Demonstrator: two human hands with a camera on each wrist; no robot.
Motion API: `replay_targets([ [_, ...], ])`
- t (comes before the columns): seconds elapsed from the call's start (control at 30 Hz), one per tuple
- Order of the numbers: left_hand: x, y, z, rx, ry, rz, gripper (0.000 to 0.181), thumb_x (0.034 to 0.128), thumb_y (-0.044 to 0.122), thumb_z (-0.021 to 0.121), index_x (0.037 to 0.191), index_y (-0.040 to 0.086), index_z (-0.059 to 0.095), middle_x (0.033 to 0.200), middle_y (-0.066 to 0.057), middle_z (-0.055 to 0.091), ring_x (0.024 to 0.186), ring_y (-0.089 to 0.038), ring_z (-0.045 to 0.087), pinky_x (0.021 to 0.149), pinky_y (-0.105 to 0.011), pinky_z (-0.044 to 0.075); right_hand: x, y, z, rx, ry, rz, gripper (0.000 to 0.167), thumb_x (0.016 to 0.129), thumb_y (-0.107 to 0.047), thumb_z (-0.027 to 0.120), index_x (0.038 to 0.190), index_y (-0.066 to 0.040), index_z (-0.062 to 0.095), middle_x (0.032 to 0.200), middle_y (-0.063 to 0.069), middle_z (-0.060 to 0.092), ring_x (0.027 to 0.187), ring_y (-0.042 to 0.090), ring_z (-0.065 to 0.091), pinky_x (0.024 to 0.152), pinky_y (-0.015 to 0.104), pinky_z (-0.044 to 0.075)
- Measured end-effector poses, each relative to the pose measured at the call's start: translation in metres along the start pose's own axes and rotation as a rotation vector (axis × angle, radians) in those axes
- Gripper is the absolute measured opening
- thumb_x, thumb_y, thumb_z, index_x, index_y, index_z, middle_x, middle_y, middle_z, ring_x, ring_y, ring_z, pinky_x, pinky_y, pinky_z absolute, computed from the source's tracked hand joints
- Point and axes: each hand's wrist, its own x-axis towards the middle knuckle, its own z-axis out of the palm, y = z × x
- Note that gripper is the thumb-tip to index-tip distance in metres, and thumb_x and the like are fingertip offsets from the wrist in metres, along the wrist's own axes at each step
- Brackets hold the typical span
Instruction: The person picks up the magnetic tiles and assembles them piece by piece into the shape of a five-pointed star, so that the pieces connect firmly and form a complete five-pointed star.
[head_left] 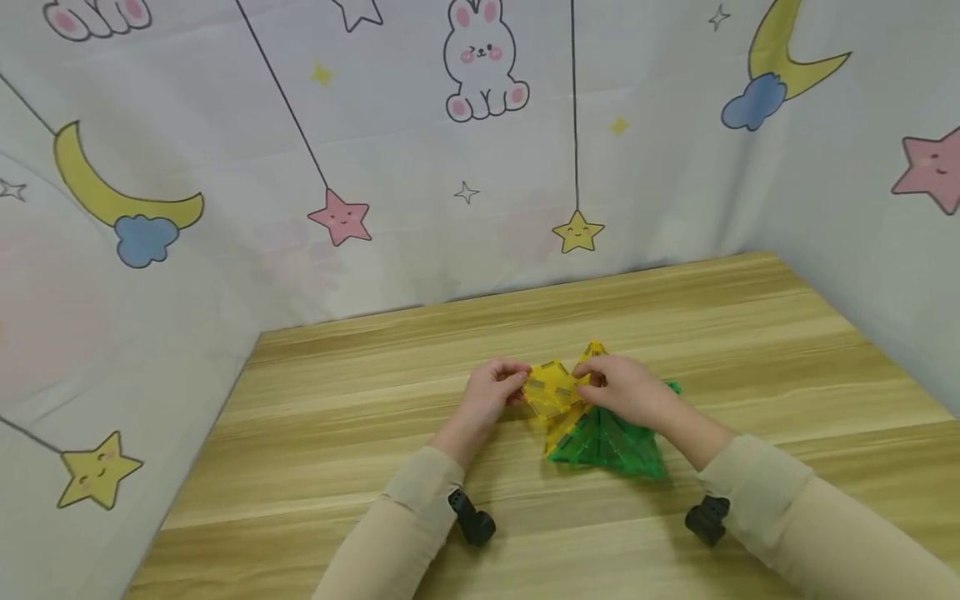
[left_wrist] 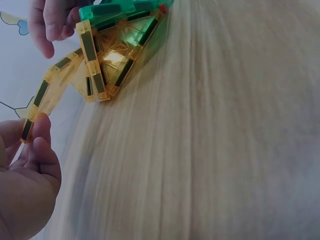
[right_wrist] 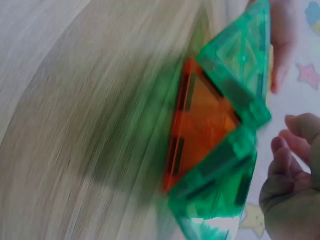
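Observation:
My left hand (head_left: 486,402) pinches the left edge of a yellow translucent magnetic tile (head_left: 550,392) between thumb and fingers. The tile is raised beside a built shape of magnetic tiles, with green triangles (head_left: 615,446) in front and yellow tiles (left_wrist: 117,60) on its left side. An orange tile (right_wrist: 200,125) shows between two green ones in the right wrist view. Above the shape is my right hand (head_left: 633,393), its fingers loosely bent near the held tile's right side. Nothing shows in its grasp; whether its fingertips touch the tile I cannot tell.
The shape stands on a wood-grain table (head_left: 352,417). Behind and at both sides hangs a white cloth (head_left: 405,150) printed with stars, moons and a rabbit. A black wrist camera (head_left: 472,518) sits at the left cuff, another black camera (head_left: 707,521) at the right.

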Motion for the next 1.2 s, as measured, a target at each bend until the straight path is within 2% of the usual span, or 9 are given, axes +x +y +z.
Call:
replay_targets([
  [0.17,-0.001,0.0,0.0,-0.013,-0.011,-0.019,0.023,0.0938,0.009,0.057,0.112,-0.006,0.061,0.096,-0.009,0.064,0.066,-0.012,0.055,0.065,-0.031,0.049,-0.009,0.011,-0.006,-0.003,0.07,-0.027,0.026,0.092,-0.015,0.059,0.112,0.001,0.063,0.079,-0.001,0.058,0.067,0.014,0.05,0.06,0.032,0.042],
  [0.23,-0.001,-0.001,0.0,0.006,-0.051,-0.019,0.028,0.0932,0.01,0.058,0.118,-0.005,0.058,0.094,-0.009,0.063,0.068,-0.013,0.055,0.067,-0.034,0.049,-0.013,0.017,-0.007,0.0,0.084,-0.016,0.026,0.092,-0.016,0.059,0.111,0.001,0.064,0.082,0.0,0.058,0.07,0.015,0.049,0.061,0.032,0.042],
  [0.37,-0.002,-0.003,-0.001,0.131,-0.154,-0.018,0.037,0.0908,0.011,0.062,0.126,0.002,0.054,0.085,-0.007,0.059,0.068,-0.016,0.051,0.064,-0.032,0.045,-0.019,0.026,-0.009,0.012,0.115,0.005,0.026,0.093,-0.017,0.058,0.111,0.0,0.064,0.086,0.002,0.059,0.075,0.017,0.051,0.065,0.034,0.043],
  [0.43,-0.003,-0.003,-0.001,0.196,-0.18,-0.015,0.036,0.09,0.012,0.063,0.125,0.005,0.056,0.082,-0.005,0.056,0.067,-0.016,0.048,0.06,-0.029,0.042,-0.021,0.028,-0.01,0.012,0.129,0.009,0.027,0.093,-0.018,0.058,0.112,0.0,0.064,0.089,0.003,0.06,0.077,0.018,0.052,0.066,0.035,0.044],
  [0.53,-0.004,-0.003,0.0,0.244,-0.184,0.016,0.03,0.0893,0.009,0.063,0.119,0.004,0.059,0.081,-0.005,0.054,0.067,-0.016,0.044,0.057,-0.026,0.038,-0.024,0.03,-0.011,0.034,0.139,0.012,0.027,0.094,-0.018,0.058,0.112,0.0,0.064,0.09,0.004,0.06,0.078,0.018,0.052,0.067,0.035,0.044],
  [0.7,-0.003,-0.005,0.002,0.26,-0.182,0.028,0.025,0.0896,0.007,0.062,0.114,0.004,0.061,0.082,-0.004,0.054,0.067,-0.015,0.045,0.057,-0.026,0.04,-0.029,0.035,-0.013,0.05,0.163,0.03,0.026,0.093,-0.018,0.059,0.112,0.0,0.064,0.089,0.003,0.06,0.076,0.017,0.051,0.066,0.035,0.044],
  [0.97,-0.005,-0.006,0.0,0.302,-0.211,0.056,0.026,0.091,0.012,0.062,0.116,0.006,0.06,0.089,-0.005,0.056,0.072,-0.015,0.05,0.06,-0.027,0.044,-0.035,0.051,-0.018,-0.012,0.221,0.027,0.024,0.092,-0.016,0.06,0.107,0.002,0.066,0.091,0.008,0.059,0.075,0.018,0.05,0.064,0.034,0.042],
  [1.2,-0.007,-0.004,-0.008,0.345,-0.221,0.065,0.029,0.0917,0.012,0.061,0.119,0.004,0.059,0.092,-0.007,0.058,0.074,-0.014,0.05,0.066,-0.036,0.047,-0.039,0.059,-0.022,-0.047,0.215,0.044,0.024,0.091,-0.017,0.059,0.106,0.0,0.067,0.097,0.015,0.056,0.08,0.024,0.05,0.066,0.038,0.042],
])
